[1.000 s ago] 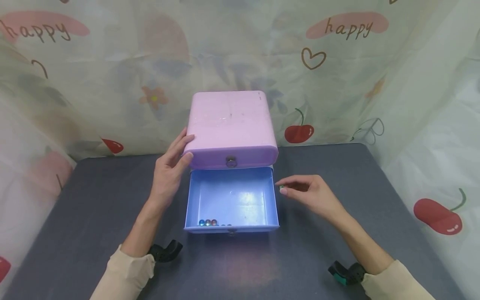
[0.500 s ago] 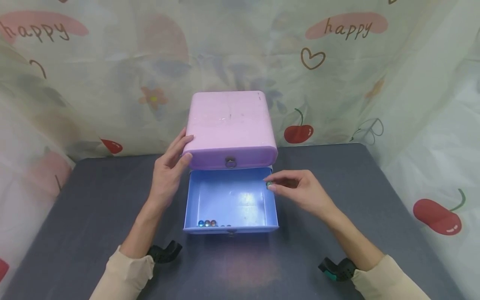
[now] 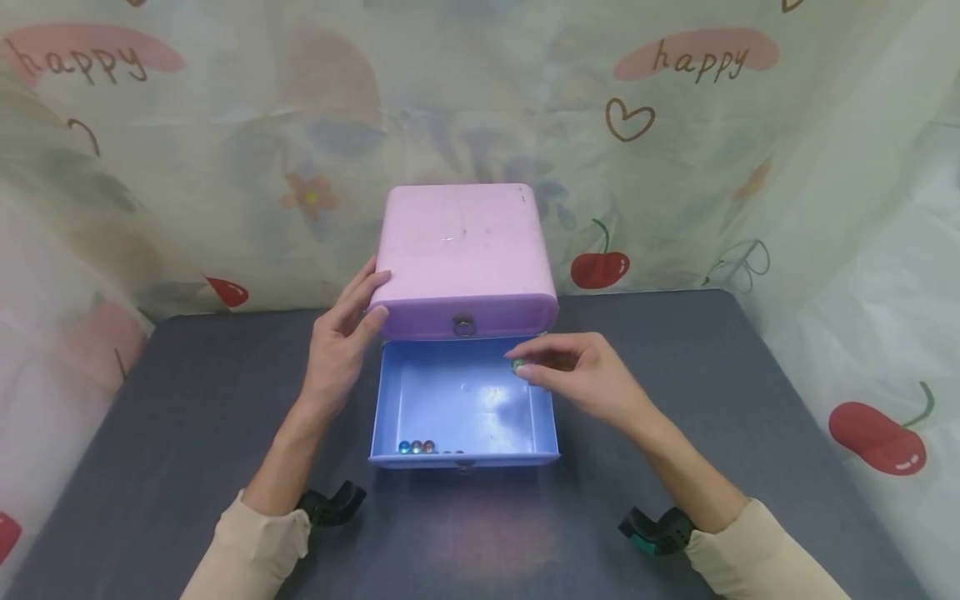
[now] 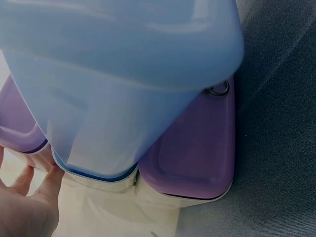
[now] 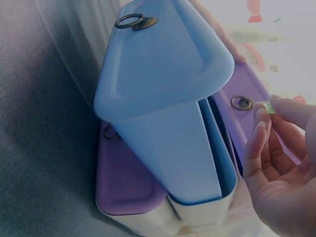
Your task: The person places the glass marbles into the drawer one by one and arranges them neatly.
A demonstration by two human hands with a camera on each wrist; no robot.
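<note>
In the head view, my right hand [image 3: 581,375] pinches a small green glass marble [image 3: 517,365] between thumb and fingertips, over the right part of the pulled-out blue drawer [image 3: 442,400]. The right wrist view shows the green marble [image 5: 268,106] at the fingertips, beside a purple drawer front. Several marbles [image 3: 417,447] lie along the drawer's front wall inside, some partly hidden by the rim. My left hand [image 3: 337,342] rests against the left side of the pink-topped drawer cabinet [image 3: 465,242], thumb near its front edge and fingers extended along the side.
The upper purple drawer [image 3: 420,321] is closed, with a ring pull. A lower purple drawer [image 4: 192,143] is closed beneath the blue one. The cabinet stands on a dark grey tabletop [image 3: 225,433], a printed curtain [image 3: 300,125] behind. Each wrist wears a black camera mount [image 3: 656,531].
My right hand has moved left with the green marble, from beside the blue drawer to over it. My left hand and the cabinet stay where they were.
</note>
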